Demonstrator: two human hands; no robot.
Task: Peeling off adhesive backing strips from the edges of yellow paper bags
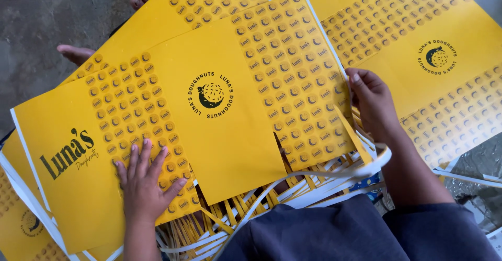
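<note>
A large yellow printed card sheet (219, 67), die-cut like a flat box blank with a round dark logo and rows of small round marks, lies on top of a stack. My left hand (144, 180) rests flat on its lower left part, fingers spread. My right hand (368, 96) pinches the sheet's right edge between thumb and fingers, where white and yellow trim strips (314, 180) hang off. My dark grey clothing (340, 229) fills the bottom of the view.
More yellow printed sheets (434, 41) lie spread to the right and beneath at the left (21, 219). A tangle of cut strips piles up near my lap. Bare toes (76, 53) show past the stack's far left edge on the grey concrete floor (42, 10).
</note>
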